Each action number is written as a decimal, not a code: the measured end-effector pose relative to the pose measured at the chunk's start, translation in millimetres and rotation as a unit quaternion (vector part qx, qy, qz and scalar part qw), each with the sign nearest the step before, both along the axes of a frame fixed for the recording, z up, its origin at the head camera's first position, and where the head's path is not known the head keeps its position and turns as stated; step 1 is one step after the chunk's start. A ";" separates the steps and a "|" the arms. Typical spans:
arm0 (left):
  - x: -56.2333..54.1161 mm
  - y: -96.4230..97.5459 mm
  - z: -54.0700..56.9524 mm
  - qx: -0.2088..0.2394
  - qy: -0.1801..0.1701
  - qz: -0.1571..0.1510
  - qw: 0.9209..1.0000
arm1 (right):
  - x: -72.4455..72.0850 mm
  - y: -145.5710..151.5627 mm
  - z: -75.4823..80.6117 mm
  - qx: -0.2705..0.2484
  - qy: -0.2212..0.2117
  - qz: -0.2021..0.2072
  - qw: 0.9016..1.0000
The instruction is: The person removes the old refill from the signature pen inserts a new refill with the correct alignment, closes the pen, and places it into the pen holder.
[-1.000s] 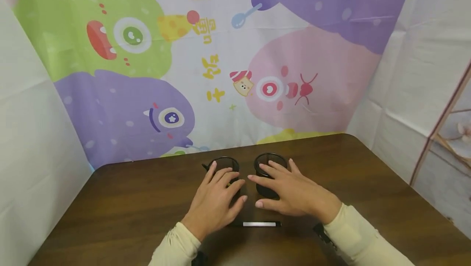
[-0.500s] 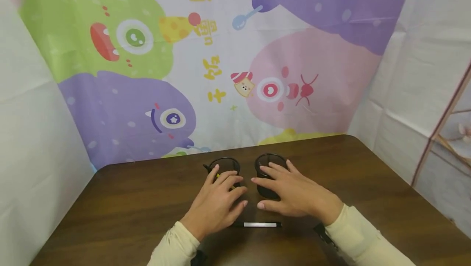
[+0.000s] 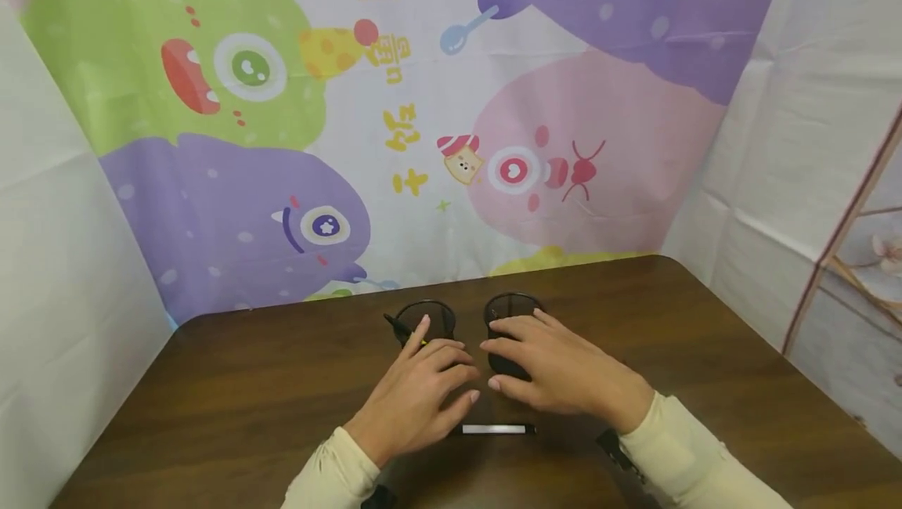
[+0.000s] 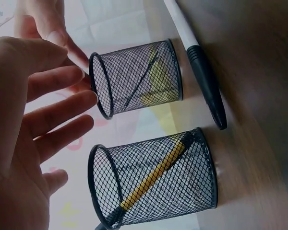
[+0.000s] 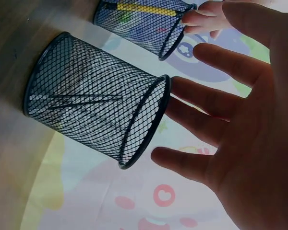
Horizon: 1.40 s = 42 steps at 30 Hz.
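Note:
Two black mesh pen holders stand upright side by side on the table. A yellow-and-black pen [image 4: 156, 175] leans inside the left pen holder [image 4: 182, 191], its black end poking above the rim. My left hand [image 3: 423, 395] hovers in front of that holder, fingers spread and loosely bent, gripping nothing. Fingertips of my right hand [image 3: 571, 368] come right up to the rim of the right pen holder [image 5: 93, 100]; its fingers are relaxed and extended. A marker with a white barrel [image 3: 493, 430] and black cap lies on the table between the wrists, nearer me.
The dark wood-grain table [image 3: 232, 384] ends at a cloth backdrop [image 3: 416, 243] printed with cartoon monsters, close behind the holders. White cloth hangs along the left side, and a flower-printed cloth [image 3: 867, 258] along the right.
Fingers of both hands have drawn in slightly, and the right fingertips sit a little lower by the holder. The holders and the marker stay in place.

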<state>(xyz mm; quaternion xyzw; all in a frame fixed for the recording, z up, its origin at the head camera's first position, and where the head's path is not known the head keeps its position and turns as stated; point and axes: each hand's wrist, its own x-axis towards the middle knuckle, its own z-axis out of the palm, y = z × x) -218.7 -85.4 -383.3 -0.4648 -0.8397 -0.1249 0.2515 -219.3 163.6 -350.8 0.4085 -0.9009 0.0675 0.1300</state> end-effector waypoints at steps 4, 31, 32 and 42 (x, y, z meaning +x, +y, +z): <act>0.0 0.5 0.0 0.008 -0.001 -0.009 1.000 | 0.0 -0.7 3.5 0.004 0.003 0.004 1.000; 0.3 3.9 -7.4 0.038 0.024 -0.002 0.999 | 7.4 -8.8 0.7 -0.027 0.038 0.040 0.998; 0.2 3.9 -8.4 0.034 0.026 0.000 0.999 | 7.7 -9.7 0.7 -0.024 0.036 0.040 0.998; -0.3 3.8 -12.6 -0.008 0.012 0.017 1.000 | 9.2 -13.4 -1.8 -0.019 0.025 0.051 0.998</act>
